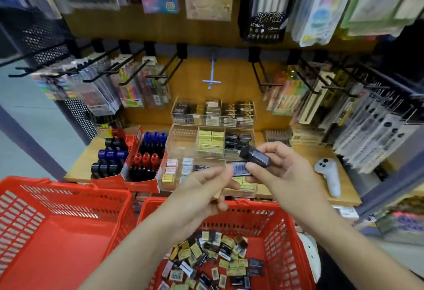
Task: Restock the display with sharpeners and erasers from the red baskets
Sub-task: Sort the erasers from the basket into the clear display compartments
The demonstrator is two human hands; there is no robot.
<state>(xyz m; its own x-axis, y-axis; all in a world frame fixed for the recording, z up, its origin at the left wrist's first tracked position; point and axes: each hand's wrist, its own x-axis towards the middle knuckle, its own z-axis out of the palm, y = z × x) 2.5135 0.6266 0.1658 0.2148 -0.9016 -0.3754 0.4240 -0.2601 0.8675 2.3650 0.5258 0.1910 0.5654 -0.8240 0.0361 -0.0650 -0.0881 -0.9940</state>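
- The likeliest slip: the black eraser [253, 155] sits up at the fingertips of the right hand [278, 170], not deep in the grip — a small fumble and it drops back into the right red basket [284, 227] below, or onto the tabletop [344, 188].
- A second barcoded eraser [239, 170] is pinched between both hands; the left hand [206, 188] holds its near end with thumb and forefinger, the right its far end. Letting go out of turn would lose it.
- Sorting is the other risk, in my judgement: the clear display trays [213, 143] are split into small compartments by colour, and a black piece could land among the yellow ones.
- The remaining erasers [213, 264] lie loose on the floor of that basket, beneath both wrists and well apart from either grip.
- The left red basket [57, 232] shows no stock — the sharpeners [128, 156] stand in red cartons left of the trays.
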